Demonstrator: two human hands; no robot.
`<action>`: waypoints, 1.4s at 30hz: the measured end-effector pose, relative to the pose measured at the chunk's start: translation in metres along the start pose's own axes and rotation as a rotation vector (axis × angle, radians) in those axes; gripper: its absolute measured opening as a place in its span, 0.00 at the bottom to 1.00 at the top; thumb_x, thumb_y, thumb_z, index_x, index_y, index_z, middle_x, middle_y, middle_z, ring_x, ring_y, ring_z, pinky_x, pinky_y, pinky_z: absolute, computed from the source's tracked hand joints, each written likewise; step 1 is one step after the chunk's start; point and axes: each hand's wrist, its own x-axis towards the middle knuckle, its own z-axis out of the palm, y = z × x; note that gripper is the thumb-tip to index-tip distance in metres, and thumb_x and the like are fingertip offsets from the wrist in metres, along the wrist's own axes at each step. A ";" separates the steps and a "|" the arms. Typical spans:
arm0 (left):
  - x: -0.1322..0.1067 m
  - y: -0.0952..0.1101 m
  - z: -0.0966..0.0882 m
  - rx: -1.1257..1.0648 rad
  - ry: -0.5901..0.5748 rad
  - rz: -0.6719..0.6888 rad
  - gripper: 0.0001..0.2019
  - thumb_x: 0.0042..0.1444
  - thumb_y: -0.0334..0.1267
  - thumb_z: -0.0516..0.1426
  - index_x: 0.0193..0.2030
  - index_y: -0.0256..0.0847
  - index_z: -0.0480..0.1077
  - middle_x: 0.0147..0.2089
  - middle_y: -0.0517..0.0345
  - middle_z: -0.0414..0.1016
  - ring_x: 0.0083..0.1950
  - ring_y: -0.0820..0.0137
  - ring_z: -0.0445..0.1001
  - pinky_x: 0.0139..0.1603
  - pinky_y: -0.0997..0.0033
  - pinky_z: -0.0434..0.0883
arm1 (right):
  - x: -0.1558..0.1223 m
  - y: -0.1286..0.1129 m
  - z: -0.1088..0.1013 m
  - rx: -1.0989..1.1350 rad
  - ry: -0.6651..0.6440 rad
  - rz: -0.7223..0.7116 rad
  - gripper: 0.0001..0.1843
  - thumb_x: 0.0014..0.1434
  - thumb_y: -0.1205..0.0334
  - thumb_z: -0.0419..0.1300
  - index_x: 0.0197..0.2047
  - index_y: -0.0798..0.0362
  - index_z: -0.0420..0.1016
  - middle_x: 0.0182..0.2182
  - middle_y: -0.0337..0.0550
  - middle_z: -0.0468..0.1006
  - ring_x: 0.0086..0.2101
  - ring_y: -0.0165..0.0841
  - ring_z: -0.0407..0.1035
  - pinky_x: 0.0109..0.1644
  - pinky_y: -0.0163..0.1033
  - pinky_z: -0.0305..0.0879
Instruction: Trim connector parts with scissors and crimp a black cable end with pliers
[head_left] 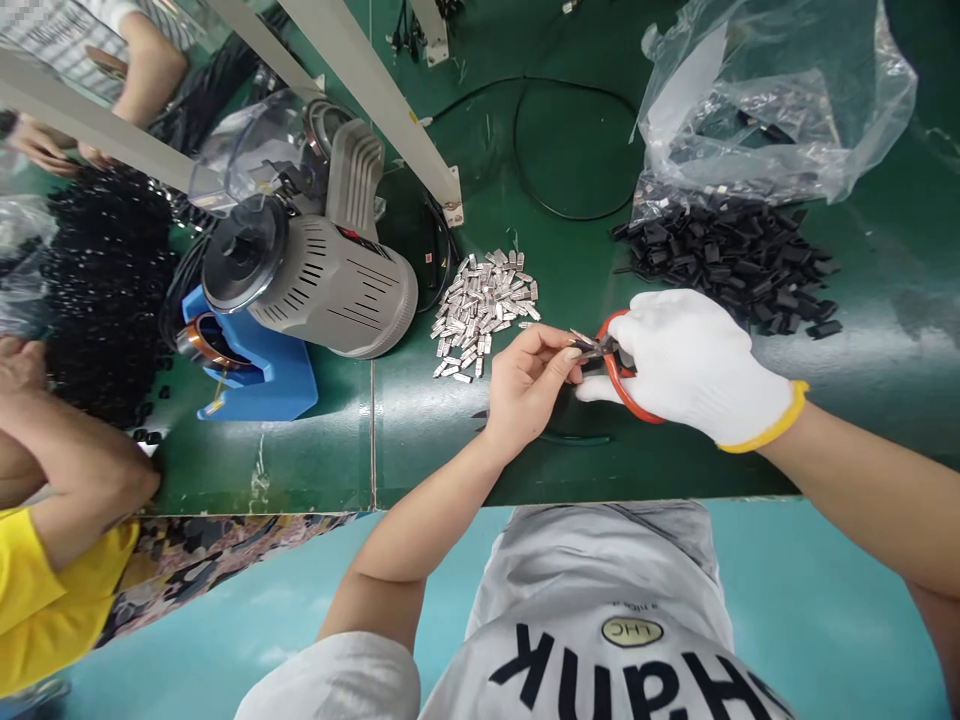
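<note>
My left hand (525,385) is bare, its thumb and fingers pinched around a small piece that is mostly hidden by the fingertips. A white glove with a yellow cuff covers my right hand (679,360), which is wrapped around red-handled pliers (619,388). The jaws of the pliers point left and meet the left fingertips, where the small piece is. Just beyond my left hand lies a pile of small silver metal connectors (484,305). Past the gloved hand spreads a heap of small black plastic parts (727,255).
A clear plastic bag (780,110) lies behind the black parts. On the left stand a grey machine (337,285) and a blue tape dispenser (281,375). A white metal post (375,95) and a black cable (517,150) are farther back. Co-workers' arms (82,470) reach in at left.
</note>
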 end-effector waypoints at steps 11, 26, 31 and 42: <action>-0.003 -0.003 -0.001 -0.027 -0.012 -0.007 0.12 0.60 0.46 0.68 0.39 0.39 0.76 0.39 0.54 0.80 0.33 0.75 0.76 0.36 0.72 0.74 | -0.002 -0.002 0.007 0.010 0.004 0.003 0.36 0.64 0.26 0.50 0.30 0.54 0.68 0.24 0.43 0.66 0.27 0.32 0.53 0.37 0.40 0.42; -0.003 -0.001 0.000 -0.047 0.000 0.044 0.12 0.60 0.45 0.68 0.38 0.38 0.76 0.38 0.55 0.80 0.35 0.73 0.78 0.39 0.72 0.77 | -0.004 -0.007 0.012 0.078 -0.042 0.114 0.38 0.65 0.25 0.49 0.27 0.53 0.70 0.21 0.42 0.66 0.26 0.31 0.50 0.33 0.38 0.42; -0.001 -0.003 -0.002 -0.013 -0.009 0.079 0.13 0.60 0.46 0.68 0.39 0.39 0.75 0.39 0.55 0.80 0.36 0.74 0.78 0.40 0.73 0.77 | -0.003 -0.004 0.016 0.046 0.003 0.121 0.38 0.63 0.24 0.49 0.28 0.52 0.69 0.21 0.42 0.66 0.25 0.32 0.52 0.32 0.38 0.40; -0.001 -0.003 -0.002 0.061 -0.084 0.079 0.11 0.62 0.45 0.66 0.39 0.39 0.75 0.40 0.55 0.79 0.35 0.75 0.76 0.37 0.74 0.76 | -0.001 -0.004 0.005 -0.022 0.044 0.005 0.36 0.64 0.24 0.48 0.30 0.51 0.65 0.24 0.43 0.66 0.28 0.35 0.58 0.36 0.40 0.44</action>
